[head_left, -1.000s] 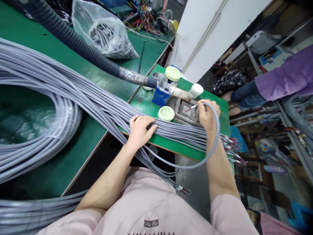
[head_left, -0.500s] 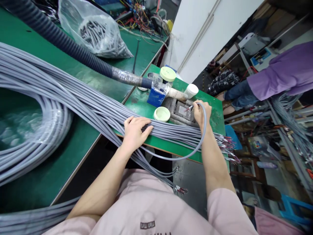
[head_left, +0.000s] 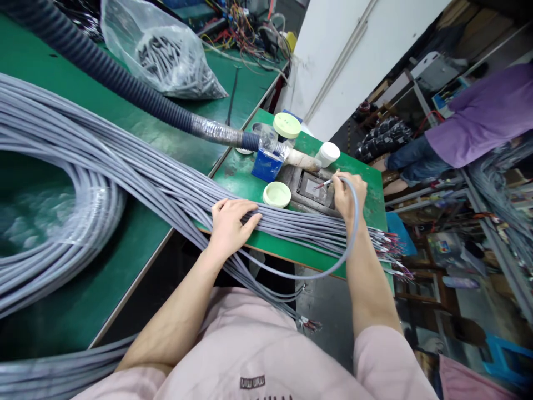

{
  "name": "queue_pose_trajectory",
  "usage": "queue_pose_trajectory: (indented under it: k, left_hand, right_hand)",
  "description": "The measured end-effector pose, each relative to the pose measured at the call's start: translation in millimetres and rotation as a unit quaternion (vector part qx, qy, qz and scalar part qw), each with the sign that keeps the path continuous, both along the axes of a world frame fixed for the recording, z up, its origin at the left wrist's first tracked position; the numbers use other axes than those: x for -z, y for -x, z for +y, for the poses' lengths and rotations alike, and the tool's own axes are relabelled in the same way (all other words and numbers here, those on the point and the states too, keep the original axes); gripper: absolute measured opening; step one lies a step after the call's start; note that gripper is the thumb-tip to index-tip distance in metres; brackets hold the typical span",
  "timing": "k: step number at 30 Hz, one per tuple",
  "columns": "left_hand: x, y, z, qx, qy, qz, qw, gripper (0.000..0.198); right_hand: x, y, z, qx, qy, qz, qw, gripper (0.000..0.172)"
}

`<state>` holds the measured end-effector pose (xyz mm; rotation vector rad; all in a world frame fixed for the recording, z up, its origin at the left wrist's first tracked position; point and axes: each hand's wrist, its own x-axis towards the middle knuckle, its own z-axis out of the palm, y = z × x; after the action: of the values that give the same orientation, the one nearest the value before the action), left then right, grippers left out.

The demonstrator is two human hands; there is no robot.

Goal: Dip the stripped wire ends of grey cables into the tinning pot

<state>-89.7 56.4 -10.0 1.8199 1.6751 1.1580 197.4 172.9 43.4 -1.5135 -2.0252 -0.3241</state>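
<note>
The bundle (head_left: pixel 175 178) spans left edge to centre right, below the hose (head_left: pixel 137 89). One cable (head_left: pixel 355 219) loops centre right, near the block (head_left: pixel 311 189). The left hand (head_left: pixel 232 224), thumb spread, rests on the bundle mid-frame; the right hand (head_left: pixel 350 195) pinches the cable beside its wires (head_left: pixel 320 185).

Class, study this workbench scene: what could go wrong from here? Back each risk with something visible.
1. The gray cable in the right hand bends back in a loop, so it might spring and shift the thin wires at its tip.
2. The shallow round dish sits close beside the cable bundle under the left hand; shifting the bundle could knock it.
3. The bundle's wire ends jut past the green table's edge and might snag.
</note>
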Motion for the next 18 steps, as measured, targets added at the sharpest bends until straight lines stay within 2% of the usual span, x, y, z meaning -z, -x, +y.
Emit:
queue_pose_trajectory:
  k: [2, 5, 8, 10, 12, 14, 18]
  left_hand:
    - [-4.0, -3.6, -3.9, -0.004, -0.003, -0.045, 0.999, 0.018]
    - [-11.1, -19.2, -13.9, 0.025, 0.017, -0.195, 0.98, 0.022]
    - [-15.7, -44.1, -24.7, 0.121, 0.127, -0.375, 0.91, 0.033]
    - [-16.1, -59.9, -30.5, 0.178, 0.191, -0.445, 0.857, 0.039]
    - [-15.2, -71.2, -35.4, 0.202, 0.204, -0.484, 0.826, 0.038]
    - [-14.3, -76.8, -39.8, 0.205, 0.192, -0.494, 0.823, 0.033]
    - [-16.2, -76.0, -47.8, 0.214, 0.162, -0.461, 0.846, 0.027]
  right_hand:
    - [-13.8, 6.7, -30.0, -0.041, -0.028, 0.052, 0.997, 0.022]
    - [-21.7, 19.7, -80.9, -0.111, -0.026, 0.129, 0.985, 0.02]
    - [-8.1, 32.2, -124.8, -0.191, -0.056, 0.179, 0.964, 0.019]
    - [8.8, 38.5, -147.7, -0.211, -0.077, 0.196, 0.955, 0.024]
    - [26.4, 42.3, -166.3, -0.223, -0.078, 0.193, 0.952, 0.03]
    - [41.1, 43.5, -180.9, -0.227, -0.067, 0.188, 0.953, 0.037]
    - [56.5, 40.9, -197.3, -0.245, -0.049, 0.187, 0.95, 0.048]
